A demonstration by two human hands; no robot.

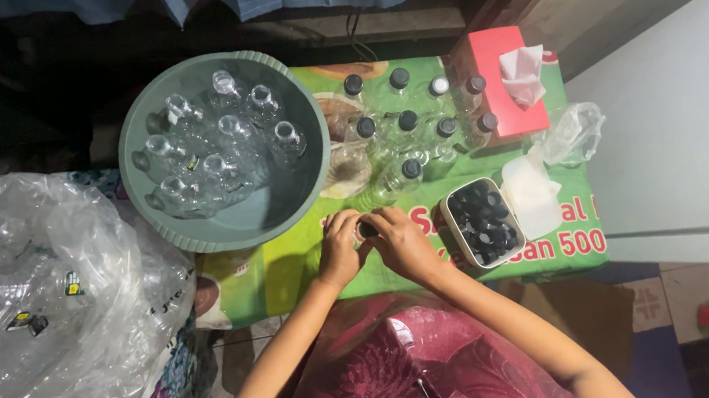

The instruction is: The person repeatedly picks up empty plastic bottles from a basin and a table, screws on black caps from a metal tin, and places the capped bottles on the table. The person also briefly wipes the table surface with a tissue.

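- I read this as the capping step: my left hand (341, 251) and right hand (403, 245) pinch a small bottle with a dark cap (366, 229) at centre frame.
- Next, I judge, a firm twist.
- The tray of black caps (483, 222) sits right; capped bottles (404, 124) crowd above, the grey basin (155, 220) upper left.

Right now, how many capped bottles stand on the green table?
9 capped bottles: four in the back row beside the red tissue box, four in the middle row, one in front near the basin; glare may hide more.
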